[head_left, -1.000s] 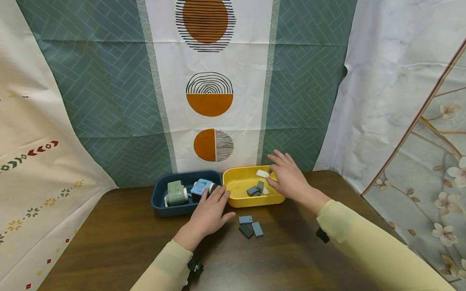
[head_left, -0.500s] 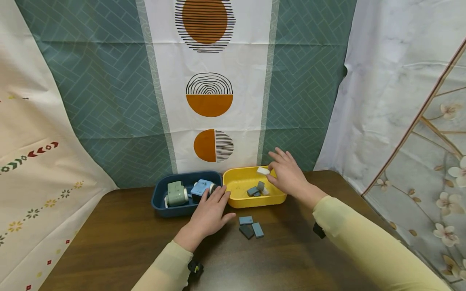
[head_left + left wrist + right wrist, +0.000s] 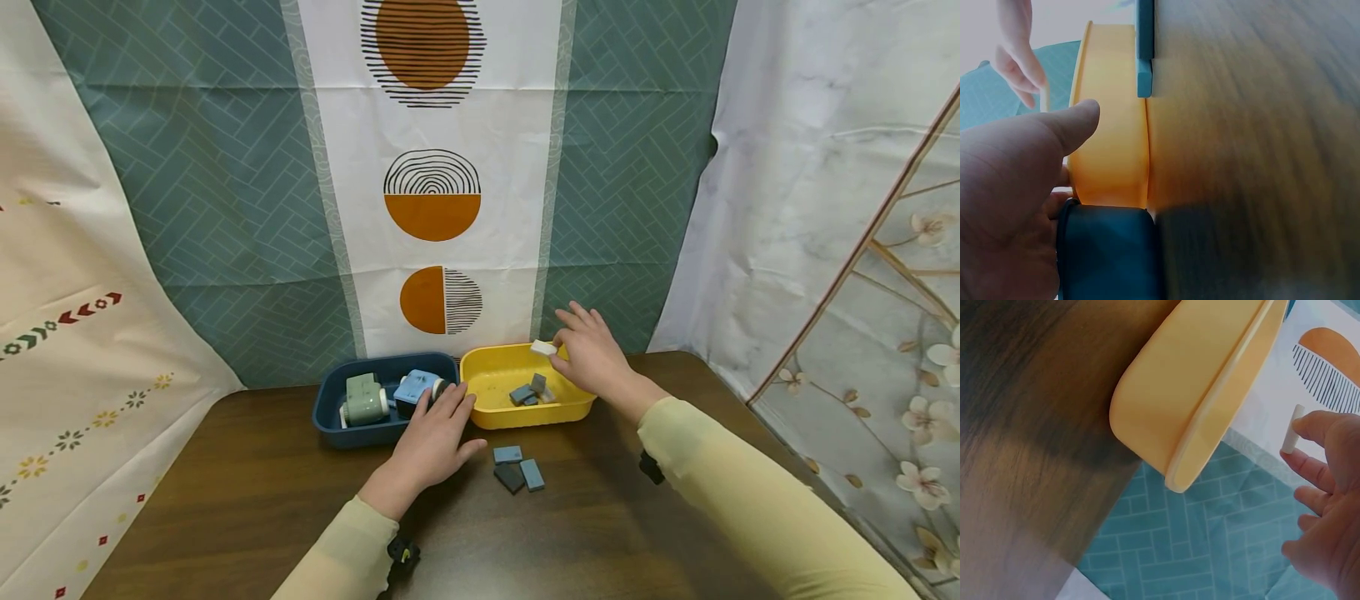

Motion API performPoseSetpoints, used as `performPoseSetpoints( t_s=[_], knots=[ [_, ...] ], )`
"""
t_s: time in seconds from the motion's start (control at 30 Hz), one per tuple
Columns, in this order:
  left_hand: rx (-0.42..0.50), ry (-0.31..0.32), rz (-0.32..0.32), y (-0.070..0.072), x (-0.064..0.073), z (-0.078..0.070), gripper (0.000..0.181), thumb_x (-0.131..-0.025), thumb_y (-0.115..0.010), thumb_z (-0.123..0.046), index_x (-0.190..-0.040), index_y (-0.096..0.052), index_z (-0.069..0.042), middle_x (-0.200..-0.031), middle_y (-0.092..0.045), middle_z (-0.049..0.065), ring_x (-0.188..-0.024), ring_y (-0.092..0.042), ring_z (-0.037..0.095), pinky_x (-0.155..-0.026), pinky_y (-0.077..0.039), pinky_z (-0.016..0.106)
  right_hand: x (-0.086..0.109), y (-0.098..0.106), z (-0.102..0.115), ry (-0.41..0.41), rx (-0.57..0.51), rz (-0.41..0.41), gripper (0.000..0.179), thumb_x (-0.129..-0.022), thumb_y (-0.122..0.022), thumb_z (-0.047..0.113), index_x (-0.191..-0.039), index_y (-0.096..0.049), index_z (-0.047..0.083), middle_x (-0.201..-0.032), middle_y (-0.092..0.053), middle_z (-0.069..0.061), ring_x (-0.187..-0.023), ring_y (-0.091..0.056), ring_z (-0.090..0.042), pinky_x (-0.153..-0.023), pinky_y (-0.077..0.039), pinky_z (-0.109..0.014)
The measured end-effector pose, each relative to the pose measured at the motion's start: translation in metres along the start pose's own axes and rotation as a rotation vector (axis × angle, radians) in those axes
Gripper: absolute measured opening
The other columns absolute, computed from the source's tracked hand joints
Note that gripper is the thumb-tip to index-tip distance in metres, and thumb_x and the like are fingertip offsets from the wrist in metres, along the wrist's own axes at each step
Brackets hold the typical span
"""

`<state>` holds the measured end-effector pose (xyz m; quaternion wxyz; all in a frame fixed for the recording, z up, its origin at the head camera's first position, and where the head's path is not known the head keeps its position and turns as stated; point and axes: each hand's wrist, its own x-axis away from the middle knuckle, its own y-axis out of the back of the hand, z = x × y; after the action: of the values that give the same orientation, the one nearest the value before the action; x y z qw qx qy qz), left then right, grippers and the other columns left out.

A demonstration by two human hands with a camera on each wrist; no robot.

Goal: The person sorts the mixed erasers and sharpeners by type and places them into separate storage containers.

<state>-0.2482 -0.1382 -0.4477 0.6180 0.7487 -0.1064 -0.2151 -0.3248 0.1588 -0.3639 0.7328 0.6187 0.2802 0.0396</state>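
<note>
Right grip (image 3: 595, 354) narrow on white block (image 3: 542, 348) near yellow tray (image 3: 487, 383); left grip (image 3: 431, 442) loose at navy tray (image 3: 352, 436); three blocks (image 3: 507, 455) in front

In the head view the left hand (image 3: 433, 442) covers part of the blue toy (image 3: 417, 386) and the nearest corner of the blue tray (image 3: 328, 410), whose front wall hides the foot of the green toy (image 3: 364, 398). The right hand (image 3: 596, 358) hides one end of the white block (image 3: 543, 347) and part of the yellow tray (image 3: 487, 390). The small blocks (image 3: 521, 394) in that tray overlap, too small to count surely. Both sleeves (image 3: 750, 492) run off the bottom edge. Each wrist view crops its own hand, and the yellow tray's wall conceals its contents; the left one's tabletop (image 3: 1260, 156) is blurred.
</note>
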Motion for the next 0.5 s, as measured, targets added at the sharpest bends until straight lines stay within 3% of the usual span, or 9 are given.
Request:
performPoseSetpoints(
  t_s=[0.5],
  knots=[
    [-0.014, 0.000, 0.003, -0.0003, 0.0001, 0.0004, 0.081, -0.107, -0.069, -0.054, -0.169, -0.044, -0.008, -0.180, -0.031, 0.013, -0.167, -0.026, 0.031, -0.135, -0.009, 0.062, -0.0060, -0.0020, -0.0015, -0.034, 0.040, 0.039, 0.026, -0.106, -0.076, 0.023, -0.120, -0.081, 0.002, -0.170, -0.045, -0.023, -0.166, -0.023, -0.043, -0.134, -0.013, -0.062]
  ],
)
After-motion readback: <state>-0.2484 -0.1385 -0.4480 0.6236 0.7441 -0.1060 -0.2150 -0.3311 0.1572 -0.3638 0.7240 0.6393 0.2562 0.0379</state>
